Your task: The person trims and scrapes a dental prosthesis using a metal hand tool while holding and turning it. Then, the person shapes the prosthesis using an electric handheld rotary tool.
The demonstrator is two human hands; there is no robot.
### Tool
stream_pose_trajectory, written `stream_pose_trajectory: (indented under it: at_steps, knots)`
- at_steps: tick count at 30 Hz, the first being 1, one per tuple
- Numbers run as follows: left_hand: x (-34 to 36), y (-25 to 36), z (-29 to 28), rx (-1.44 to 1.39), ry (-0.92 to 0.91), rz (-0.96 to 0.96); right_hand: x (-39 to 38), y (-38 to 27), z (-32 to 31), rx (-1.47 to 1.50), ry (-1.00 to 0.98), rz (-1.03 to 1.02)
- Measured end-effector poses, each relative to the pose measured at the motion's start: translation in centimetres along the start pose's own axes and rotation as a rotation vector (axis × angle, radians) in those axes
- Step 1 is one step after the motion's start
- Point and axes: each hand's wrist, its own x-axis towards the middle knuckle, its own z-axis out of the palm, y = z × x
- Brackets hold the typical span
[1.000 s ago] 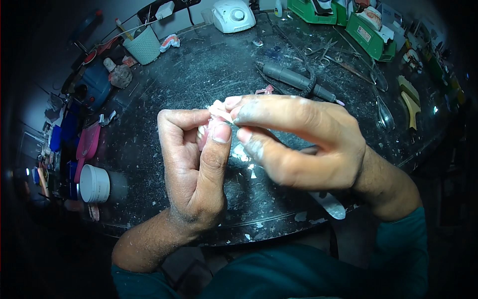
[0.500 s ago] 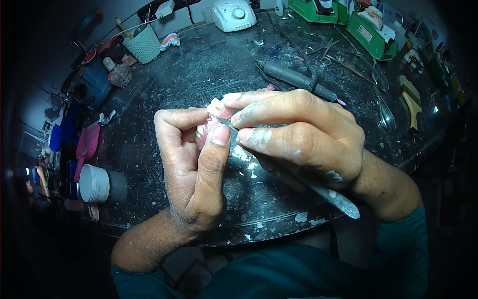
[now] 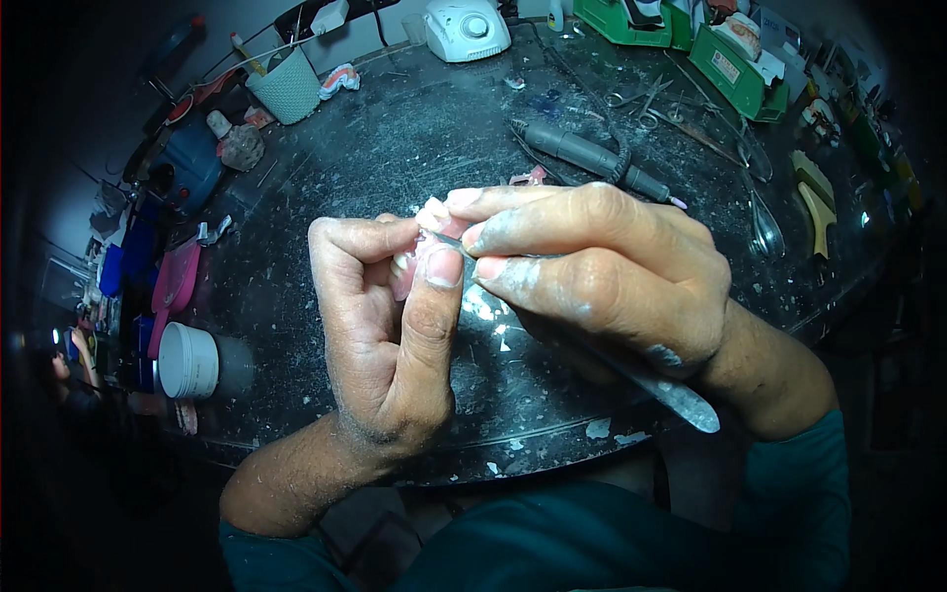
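Observation:
My left hand [image 3: 385, 335] is closed round a pink denture piece [image 3: 404, 281] with white teeth [image 3: 432, 213], its thumb and index finger pinching it; much of the piece is hidden. My right hand [image 3: 617, 271], white powder on its fingers, grips a slim metal hand tool [image 3: 681, 400] whose flattened handle end sticks out toward the lower right. The tool's tip rests at the denture between the two hands, beside my left thumb. Just beyond my right hand a grey handpiece [image 3: 582, 153] lies on the dark bench [image 3: 326, 168], with a small pink piece behind my fingers.
A white control unit [image 3: 466, 30], mesh cup [image 3: 286, 89] and green bins [image 3: 735, 79] line the back. Scissors [image 3: 646, 99], metal instruments and a brush [image 3: 814, 207] lie at right. A pink scoop [image 3: 176, 281] and white tub [image 3: 187, 360] sit at left. White flakes litter the bench.
My right fingers have shifted, so the tool's metal shaft now shows between them at the denture, with more of its handle visible lower right. My left hand has barely moved.

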Motion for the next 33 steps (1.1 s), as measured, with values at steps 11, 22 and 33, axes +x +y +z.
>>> stream_pose_trajectory:
  at_steps: [11,22,33]
  knots:
    - [-0.2,0.5,0.1,0.050,0.021,-0.086,-0.2,-0.4,-0.1,-0.144,-0.083,-0.086]
    - [0.0,0.8,0.0,-0.004,0.021,-0.145,-0.5,1.0,0.3,0.009,-0.005,-0.070]
    - [0.0,0.4,0.3,-0.027,0.040,-0.096,-0.4,1.1,0.7,-0.017,0.046,-0.092]
